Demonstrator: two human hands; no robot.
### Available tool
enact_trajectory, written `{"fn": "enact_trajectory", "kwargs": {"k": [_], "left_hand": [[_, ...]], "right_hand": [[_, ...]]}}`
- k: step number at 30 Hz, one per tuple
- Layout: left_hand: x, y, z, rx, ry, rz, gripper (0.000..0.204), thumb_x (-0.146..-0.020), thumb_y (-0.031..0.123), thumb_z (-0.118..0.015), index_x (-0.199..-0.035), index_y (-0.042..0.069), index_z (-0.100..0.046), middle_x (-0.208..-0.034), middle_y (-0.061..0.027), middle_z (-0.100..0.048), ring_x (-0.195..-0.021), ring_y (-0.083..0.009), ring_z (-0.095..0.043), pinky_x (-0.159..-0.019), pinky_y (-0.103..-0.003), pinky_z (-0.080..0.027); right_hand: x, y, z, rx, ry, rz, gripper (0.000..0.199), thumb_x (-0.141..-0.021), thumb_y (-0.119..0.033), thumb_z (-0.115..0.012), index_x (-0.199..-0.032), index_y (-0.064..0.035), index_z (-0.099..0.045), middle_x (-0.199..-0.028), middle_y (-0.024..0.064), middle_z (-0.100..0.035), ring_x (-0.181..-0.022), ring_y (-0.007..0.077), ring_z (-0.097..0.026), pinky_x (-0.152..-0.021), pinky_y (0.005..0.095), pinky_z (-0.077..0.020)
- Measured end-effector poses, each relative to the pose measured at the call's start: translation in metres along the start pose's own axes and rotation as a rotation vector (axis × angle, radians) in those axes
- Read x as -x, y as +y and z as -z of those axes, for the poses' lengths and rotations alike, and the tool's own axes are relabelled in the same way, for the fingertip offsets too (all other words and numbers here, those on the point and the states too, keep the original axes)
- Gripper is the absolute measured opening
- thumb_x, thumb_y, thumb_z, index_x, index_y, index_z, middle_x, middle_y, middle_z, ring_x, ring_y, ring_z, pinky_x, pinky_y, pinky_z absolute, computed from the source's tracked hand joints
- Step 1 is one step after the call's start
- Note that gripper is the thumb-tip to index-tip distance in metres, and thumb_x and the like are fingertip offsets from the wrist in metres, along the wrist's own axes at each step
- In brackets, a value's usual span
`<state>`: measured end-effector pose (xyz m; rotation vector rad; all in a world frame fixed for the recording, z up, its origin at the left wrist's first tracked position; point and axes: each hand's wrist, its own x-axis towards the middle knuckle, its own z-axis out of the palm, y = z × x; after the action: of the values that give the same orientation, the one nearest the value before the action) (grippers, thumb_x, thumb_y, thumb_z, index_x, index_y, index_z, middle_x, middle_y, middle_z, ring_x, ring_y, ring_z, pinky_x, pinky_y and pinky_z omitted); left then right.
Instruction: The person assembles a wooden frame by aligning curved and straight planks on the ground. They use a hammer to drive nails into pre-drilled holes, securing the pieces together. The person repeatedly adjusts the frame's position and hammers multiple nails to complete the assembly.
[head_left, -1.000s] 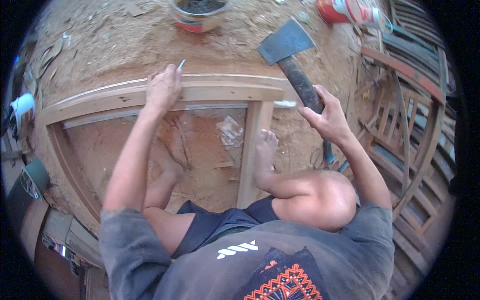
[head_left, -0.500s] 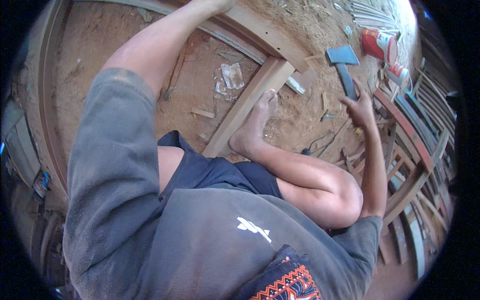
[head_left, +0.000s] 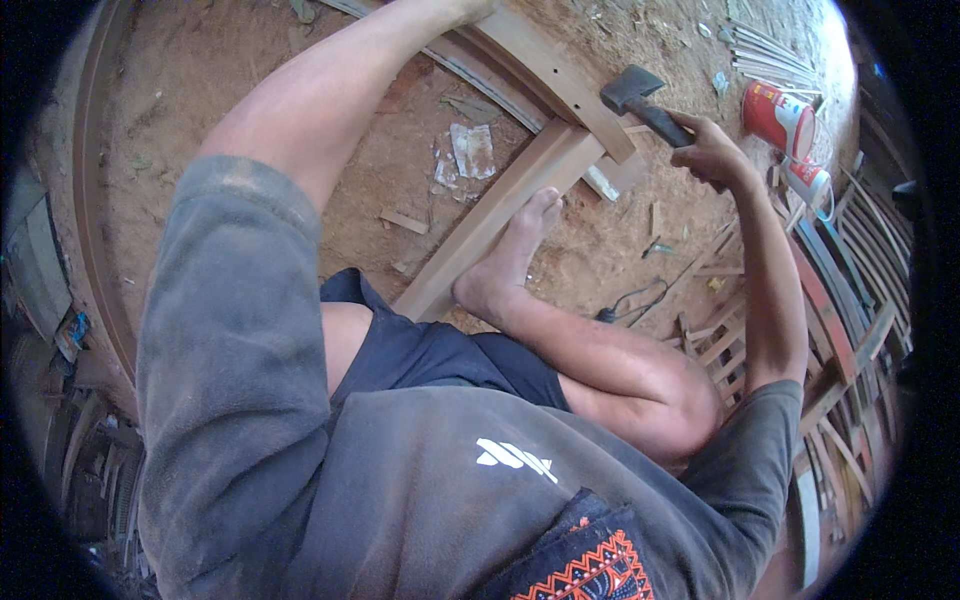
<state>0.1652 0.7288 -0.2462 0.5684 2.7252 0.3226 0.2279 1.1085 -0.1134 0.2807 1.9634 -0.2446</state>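
Observation:
My right hand (head_left: 715,150) is closed round the dark handle of a hatchet (head_left: 632,88). The hatchet's grey head hovers near the corner where two wooden beams meet, beside a beam with two small dark holes (head_left: 560,85). My left arm reaches to the top edge of the view, where my left hand (head_left: 476,8) lies at that same beam's far part; its fingers are cut off by the frame. My bare foot (head_left: 520,240) rests against the second wooden beam (head_left: 490,210), which runs down toward my lap.
A red and white bucket (head_left: 780,118) lies tipped at the right, with a smaller white and red tub (head_left: 808,180) by it. Stacked wooden strips (head_left: 850,330) fill the right side. A black cable (head_left: 640,298) and paper scraps (head_left: 472,150) lie on the sawdust-covered ground.
My right hand has carried the hatchet left, toward the beam corner, and turned it so the head points up and left. My left arm has shifted slightly right.

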Motion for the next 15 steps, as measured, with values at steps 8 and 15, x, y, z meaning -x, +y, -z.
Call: {"fn": "enact_trajectory", "kwargs": {"k": [8, 15], "left_hand": [[-0.008, -0.017, 0.004, -0.1, -0.119, -0.172, 0.042, -0.109, 0.038, -0.041, -0.115, 0.003, -0.064, -0.111, -0.0306, -0.072, -0.106, -0.0496, -0.069, -0.092, -0.061, -0.053], [-0.016, -0.024, -0.002, -0.068, -0.176, 0.011, 0.052, -0.109, 0.044, -0.037, -0.12, 0.0, -0.063, -0.11, -0.0353, -0.071, -0.108, -0.0527, -0.069, -0.099, -0.06, -0.051]], "right_hand": [[0.021, 0.024, -0.055, -0.146, 0.16, 0.132, 0.076, -0.081, -0.009, -0.072, -0.154, -0.0143, -0.053, -0.073, 0.0075, -0.063, -0.054, 0.0154, -0.058, -0.048, 0.0355, -0.0513], [0.099, 0.091, -0.127, -0.665, 0.451, 0.064, 0.065, -0.084, -0.02, -0.081, -0.143, -0.0048, -0.059, -0.072, 0.0072, -0.066, -0.053, 0.0145, -0.06, -0.051, 0.0336, -0.051]]}}
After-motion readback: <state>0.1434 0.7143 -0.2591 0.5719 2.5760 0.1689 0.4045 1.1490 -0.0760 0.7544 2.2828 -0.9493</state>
